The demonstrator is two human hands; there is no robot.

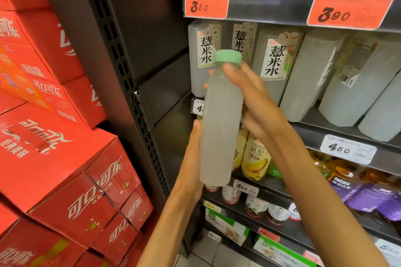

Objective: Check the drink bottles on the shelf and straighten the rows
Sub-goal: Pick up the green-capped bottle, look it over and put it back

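I hold a cloudy white drink bottle [221,119] with a pale green cap upright in front of the shelf. My left hand [194,158] cups its lower part from the left and behind. My right hand [253,102] wraps its upper part from the right, thumb near the cap. On the shelf [338,131] behind stands a row of matching white bottles [274,65] with white labels; the ones on the right [351,80] lean and show their backs or sides.
Red cola cartons [65,147] are stacked high on the left, beside the dark shelf upright [130,71]. Orange price tags [207,4] hang on the shelf edge above. Lower shelves carry yellow juice bottles [256,156], purple-labelled bottles [368,193] and small cans [256,206].
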